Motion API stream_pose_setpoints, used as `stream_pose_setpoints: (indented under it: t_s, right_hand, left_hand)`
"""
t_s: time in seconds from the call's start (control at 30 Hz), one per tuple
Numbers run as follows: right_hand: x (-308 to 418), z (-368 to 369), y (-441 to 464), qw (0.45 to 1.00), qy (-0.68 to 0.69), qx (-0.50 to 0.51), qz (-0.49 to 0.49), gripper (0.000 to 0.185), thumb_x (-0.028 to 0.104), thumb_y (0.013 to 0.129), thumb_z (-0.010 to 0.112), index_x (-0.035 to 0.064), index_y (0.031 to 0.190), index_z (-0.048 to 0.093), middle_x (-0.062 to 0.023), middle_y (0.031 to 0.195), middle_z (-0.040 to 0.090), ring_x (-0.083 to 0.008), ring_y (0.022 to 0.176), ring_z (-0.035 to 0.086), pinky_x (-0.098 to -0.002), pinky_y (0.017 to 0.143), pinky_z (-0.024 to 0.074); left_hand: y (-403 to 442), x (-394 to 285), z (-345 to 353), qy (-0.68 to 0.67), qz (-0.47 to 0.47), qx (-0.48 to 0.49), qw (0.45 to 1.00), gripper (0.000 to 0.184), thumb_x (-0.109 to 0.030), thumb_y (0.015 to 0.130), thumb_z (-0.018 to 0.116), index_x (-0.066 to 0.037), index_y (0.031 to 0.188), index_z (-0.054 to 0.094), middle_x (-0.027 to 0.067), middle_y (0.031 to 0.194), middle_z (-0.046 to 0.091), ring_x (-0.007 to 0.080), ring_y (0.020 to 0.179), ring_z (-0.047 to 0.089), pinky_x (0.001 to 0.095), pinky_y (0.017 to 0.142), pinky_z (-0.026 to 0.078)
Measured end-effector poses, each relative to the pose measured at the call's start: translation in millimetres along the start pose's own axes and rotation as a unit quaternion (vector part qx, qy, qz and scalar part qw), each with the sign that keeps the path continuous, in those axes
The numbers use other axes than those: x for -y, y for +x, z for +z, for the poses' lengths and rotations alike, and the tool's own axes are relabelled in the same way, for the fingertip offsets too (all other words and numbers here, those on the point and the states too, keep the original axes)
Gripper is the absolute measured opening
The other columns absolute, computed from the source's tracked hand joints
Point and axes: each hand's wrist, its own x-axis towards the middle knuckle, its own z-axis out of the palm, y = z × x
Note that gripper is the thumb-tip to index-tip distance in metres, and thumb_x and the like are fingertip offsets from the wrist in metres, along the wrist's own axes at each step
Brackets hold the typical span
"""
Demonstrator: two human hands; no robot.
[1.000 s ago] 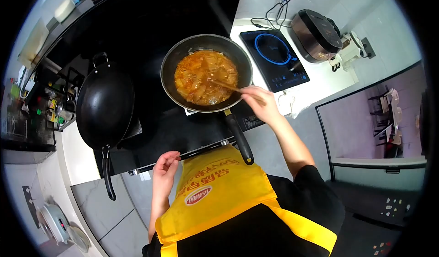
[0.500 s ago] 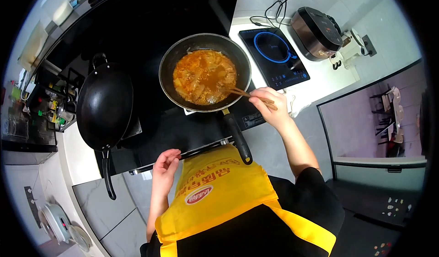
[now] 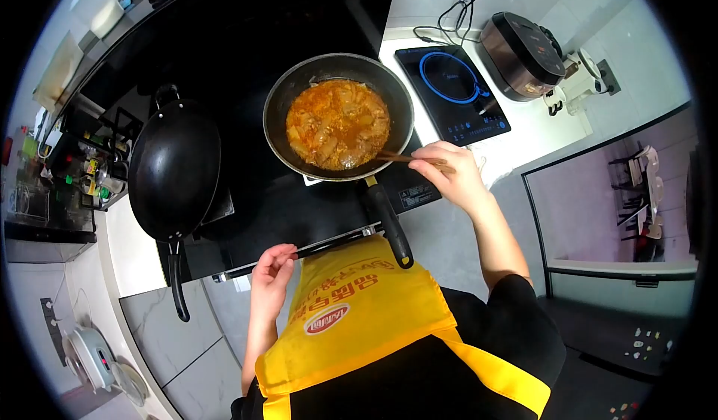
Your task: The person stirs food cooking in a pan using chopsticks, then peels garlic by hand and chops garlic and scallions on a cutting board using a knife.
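Observation:
My right hand (image 3: pixel 452 173) is closed around wooden chopsticks (image 3: pixel 404 157), whose tips reach over the rim into the stew at its lower right. The reddish-orange stew (image 3: pixel 336 124), with chunks in broth, fills the bottom of a dark frying pan (image 3: pixel 400 94). That pan rests on the black stove, and its black handle (image 3: pixel 389 229) points toward my body. Near the stove's front edge, my left hand (image 3: pixel 274 267) hangs with loosely curled fingers apart, holding nothing. A yellow apron (image 3: pixel 374 300) with printed lettering lies between my arms.
A black wok (image 3: pixel 176 169) stands on the left of the stove, its handle jutting past the front edge. Right of the frying pan are an induction cooker (image 3: pixel 452 94) and a rice cooker (image 3: pixel 522 55) on the white counter. Bottles (image 3: pixel 97 177) line the far left.
My right hand has shifted slightly to the right, and the chopsticks reach less far into the stew. The left hand stays nearly still, and the whole view has drifted a little.

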Motion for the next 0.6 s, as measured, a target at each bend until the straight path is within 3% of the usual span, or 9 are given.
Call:
stream_pose_setpoints:
  t_s: [0.3,0.6]
  right_hand:
    - [-11,-15,-1,0.999,0.015,-0.025,0.04,0.011,0.004,0.084,0.078,0.0001,0.092,0.073,-0.0106,0.088,0.072,-0.0197,0.077,0.069,-0.0288,0.07,0.054]
    - [-53,17,10,0.996,0.023,-0.034,-0.077,0.022,0.003,0.077,0.082,0.0006,0.098,0.073,-0.0116,0.091,0.07,-0.0237,0.082,0.069,-0.03,0.073,0.0546]
  left_hand:
    - [-2,5,1,-0.008,0.002,-0.008,1.0,0.025,0.002,0.098,0.058,-0.002,0.122,0.062,0.0036,0.116,0.068,0.0116,0.109,0.062,0.0259,0.099,0.046]
    - [-1,2,8,-0.009,0.004,-0.004,1.0,0.025,0.003,0.097,0.058,-0.002,0.122,0.062,0.0033,0.117,0.068,0.0114,0.108,0.062,0.026,0.099,0.046]
